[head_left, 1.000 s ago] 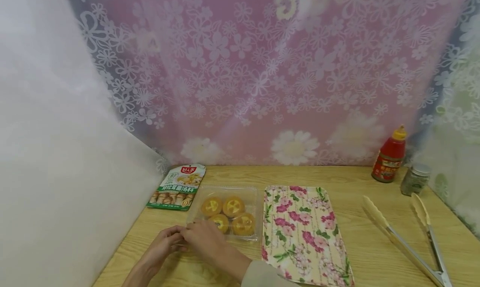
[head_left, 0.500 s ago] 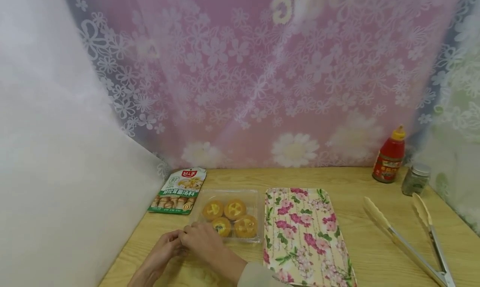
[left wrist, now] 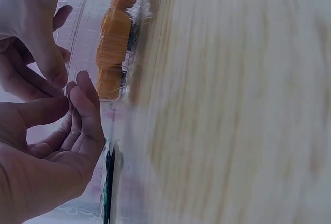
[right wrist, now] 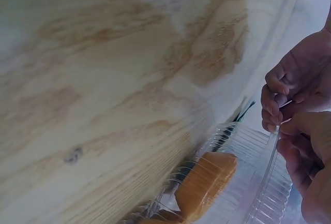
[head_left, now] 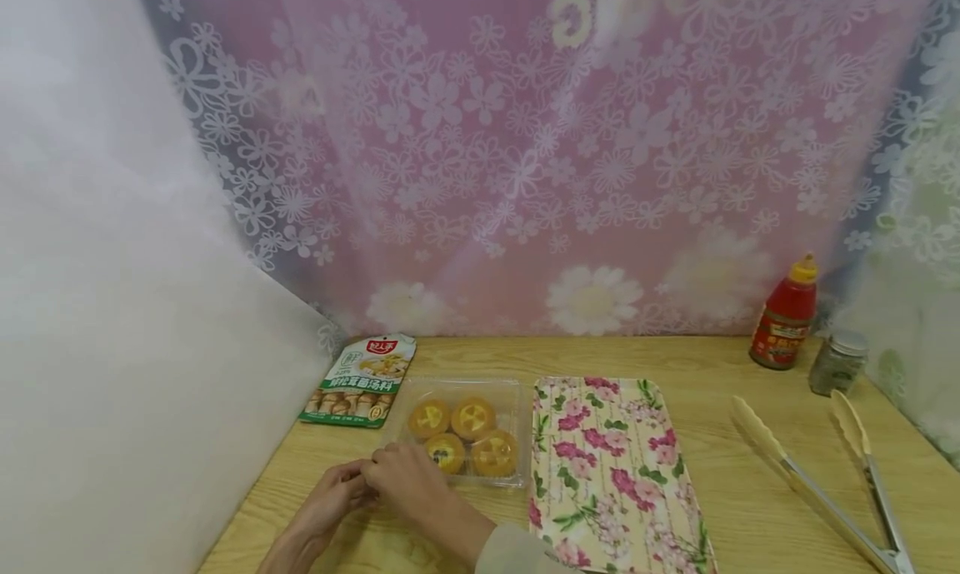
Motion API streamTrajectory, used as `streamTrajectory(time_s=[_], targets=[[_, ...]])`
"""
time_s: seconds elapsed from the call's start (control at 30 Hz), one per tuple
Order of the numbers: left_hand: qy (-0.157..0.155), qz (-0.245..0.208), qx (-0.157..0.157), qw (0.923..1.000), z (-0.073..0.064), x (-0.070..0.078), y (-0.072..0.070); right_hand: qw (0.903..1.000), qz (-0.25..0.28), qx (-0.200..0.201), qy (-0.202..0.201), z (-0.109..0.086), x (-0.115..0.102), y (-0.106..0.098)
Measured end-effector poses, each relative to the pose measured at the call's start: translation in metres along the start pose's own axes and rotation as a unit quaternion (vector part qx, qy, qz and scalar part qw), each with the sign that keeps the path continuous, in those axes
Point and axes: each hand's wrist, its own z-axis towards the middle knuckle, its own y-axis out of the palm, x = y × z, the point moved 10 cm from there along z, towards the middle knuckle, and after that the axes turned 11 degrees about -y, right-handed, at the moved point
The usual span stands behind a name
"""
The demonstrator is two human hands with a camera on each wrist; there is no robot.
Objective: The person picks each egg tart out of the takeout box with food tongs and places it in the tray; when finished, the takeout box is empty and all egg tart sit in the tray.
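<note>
A clear plastic clamshell box (head_left: 506,393) with several round golden pastries (head_left: 473,418) inside lies on the wooden table. At its near left corner, my left hand (head_left: 330,503) and right hand (head_left: 412,482) meet. In the left wrist view, my left hand (left wrist: 57,151) pinches the box's rim between thumb and fingers, right against the thumb of my right hand (left wrist: 31,27). The right wrist view has my right hand (right wrist: 313,154) pinching that same edge of the clear box (right wrist: 264,182). From the head view, my hands hide this corner.
A green and white seasoning pouch (head_left: 358,382) lies behind and left of the box. To the right is a flower-patterned rectangular tray (head_left: 615,474). Farther right are spread metal tongs (head_left: 832,507), a red sauce bottle (head_left: 785,320) and a small glass jar (head_left: 838,363).
The head view has shifted slightly, so things sit a little lower in it. Both hands stay together at the box corner, with barely any movement.
</note>
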Motion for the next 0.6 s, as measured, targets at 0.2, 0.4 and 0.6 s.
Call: streamTrajectory(time_s=[0.2,0.4,0.6], targets=[[0.001,-0.008,-0.005,1.0000,0.0017,-0.0029,0.0008,0.9995,0.023,0.019,0.006,-0.0032,0.0017,-0.0015],[0.001,-0.011,-0.002,0.9999,0.0016,-0.0031,0.0006,0.9998,0.011,0.017,0.008,-0.0038,0.0018,0.0008],[0.002,-0.021,0.002,0.9998,0.0004,-0.0023,0.0004,0.9994,-0.001,0.033,0.006,-0.0045,0.0013,0.0011]])
